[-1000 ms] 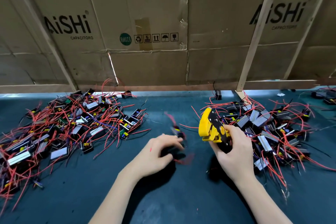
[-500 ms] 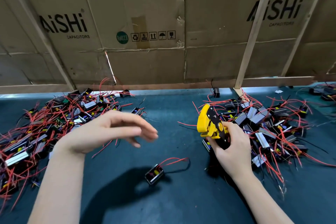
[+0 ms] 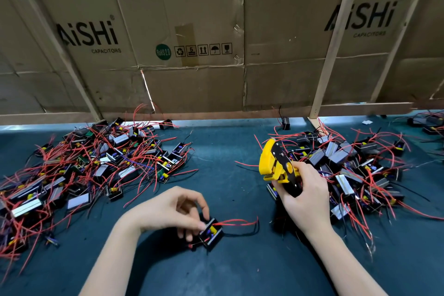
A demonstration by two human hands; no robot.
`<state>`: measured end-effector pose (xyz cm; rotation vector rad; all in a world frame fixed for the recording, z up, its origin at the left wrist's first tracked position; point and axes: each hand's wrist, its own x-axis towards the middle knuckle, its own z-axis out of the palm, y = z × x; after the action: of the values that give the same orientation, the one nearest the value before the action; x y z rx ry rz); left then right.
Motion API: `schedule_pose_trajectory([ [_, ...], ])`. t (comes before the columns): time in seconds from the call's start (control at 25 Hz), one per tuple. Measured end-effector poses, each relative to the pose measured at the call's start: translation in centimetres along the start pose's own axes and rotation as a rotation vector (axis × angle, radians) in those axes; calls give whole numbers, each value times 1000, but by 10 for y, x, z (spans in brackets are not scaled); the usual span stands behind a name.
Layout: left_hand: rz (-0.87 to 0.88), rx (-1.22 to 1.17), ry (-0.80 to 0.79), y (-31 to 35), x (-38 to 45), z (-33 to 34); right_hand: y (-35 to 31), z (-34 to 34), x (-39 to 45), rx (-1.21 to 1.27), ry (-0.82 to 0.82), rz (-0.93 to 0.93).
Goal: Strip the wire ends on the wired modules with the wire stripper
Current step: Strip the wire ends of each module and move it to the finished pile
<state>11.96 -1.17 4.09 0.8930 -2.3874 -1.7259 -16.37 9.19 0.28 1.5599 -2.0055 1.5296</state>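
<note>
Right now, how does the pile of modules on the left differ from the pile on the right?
The left pile spreads wide and loose, and green circuit boards show in it; the right pile is more compact and shows mostly grey module faces. The left pile lies apart from both hands; the right pile sits just behind the right hand, which grips the yellow wire stripper. Both are tangles of black modules with red wires on the dark mat.

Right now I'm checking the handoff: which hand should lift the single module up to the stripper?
Left. The left hand already pinches the module on the mat, while the right hand grips the wire stripper.
</note>
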Motion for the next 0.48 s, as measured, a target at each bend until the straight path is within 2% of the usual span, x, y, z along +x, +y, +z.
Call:
schedule_pose_trajectory([
  [0.16, 55, -22, -42, 9, 24, -1, -1, -1, 0, 0, -1, 7],
  [0.36, 78, 172, -142, 22, 40, 12, 0, -3, 0, 3, -4, -2],
  [0.48, 24, 357, -107, 27, 44, 24, -1, -2, 0, 1, -8, -13],
])
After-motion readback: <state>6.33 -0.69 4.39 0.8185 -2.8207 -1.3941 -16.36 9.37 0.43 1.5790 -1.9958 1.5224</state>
